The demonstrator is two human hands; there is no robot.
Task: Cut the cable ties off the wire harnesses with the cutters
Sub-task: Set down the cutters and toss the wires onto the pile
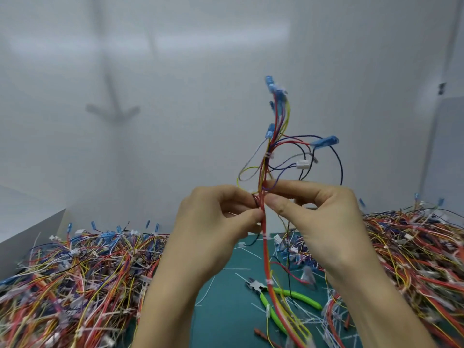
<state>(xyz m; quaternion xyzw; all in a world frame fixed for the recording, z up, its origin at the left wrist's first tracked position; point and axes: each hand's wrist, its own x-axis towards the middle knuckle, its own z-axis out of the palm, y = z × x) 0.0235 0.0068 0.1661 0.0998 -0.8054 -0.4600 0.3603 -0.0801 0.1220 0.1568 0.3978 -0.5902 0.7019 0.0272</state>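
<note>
Both the left hand (213, 222) and right hand (311, 217) pinch an upright wire harness (266, 172) at frame centre; green-handled cutters (271, 293) lie on the bench (226, 310); no writing is legible.

Soft, even, bright light with a cool haze fills the frame. The wall (175, 71) looks washed out; a faint blurred grey shadow (113, 111) sits at upper left. The harness (263, 167) tip at upper centre is motion-blurred. Wire piles (75, 285) smear and bend toward the lower corners, mildly out of focus
</note>
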